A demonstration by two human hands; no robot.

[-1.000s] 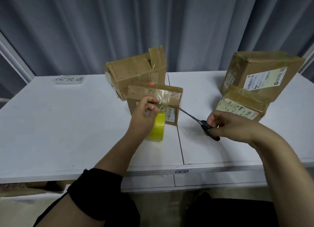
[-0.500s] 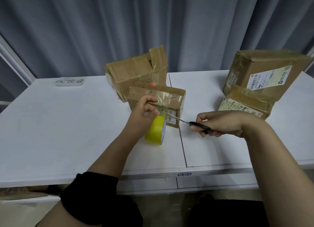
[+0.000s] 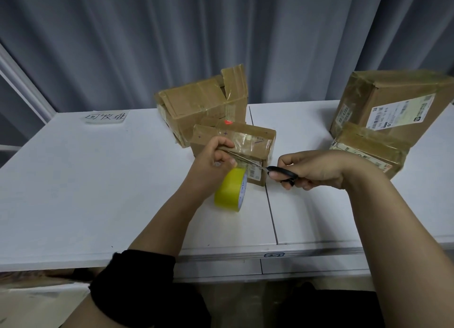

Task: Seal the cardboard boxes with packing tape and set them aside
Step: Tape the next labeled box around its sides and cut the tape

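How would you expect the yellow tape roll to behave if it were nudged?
The yellow tape roll appears to stand on its rim on the table, so it would probably roll or topple. It looks thickly wound, so likely stiff, not fragile.

Scissors point(image 3: 280, 172) in right hand point(image 3: 317, 170), yellow tape roll point(image 3: 231, 191) in left hand point(image 3: 212, 161)
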